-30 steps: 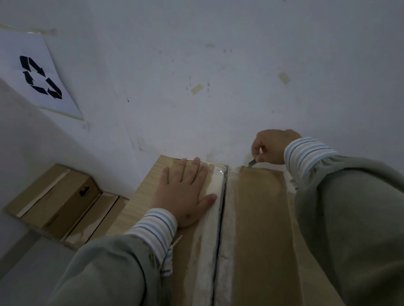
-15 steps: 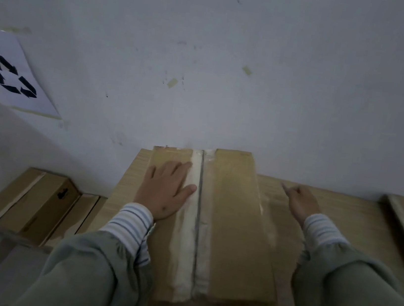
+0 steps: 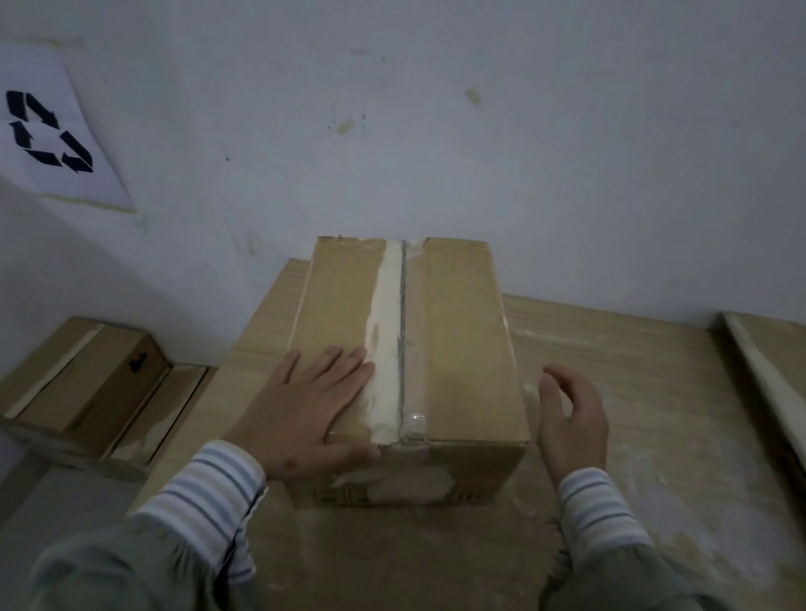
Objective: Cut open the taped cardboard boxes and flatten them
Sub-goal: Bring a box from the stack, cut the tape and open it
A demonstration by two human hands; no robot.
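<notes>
A brown cardboard box stands on the wooden table against the wall. Tape runs along its top seam, with a dark slit down the middle. My left hand lies flat on the near left part of the box top, fingers straight. My right hand hovers just right of the box's near right corner, fingers loosely spread and holding nothing. No knife shows in the frame.
Flattened cardboard lies at the table's right edge. A second taped box sits on the floor to the left, below a recycling sign on the wall. The white wall stands directly behind the box.
My right hand left the far end of the seam, where it held a small blade, and came back beside the box, empty. My left hand slid nearer along the top. The view pulled back.
</notes>
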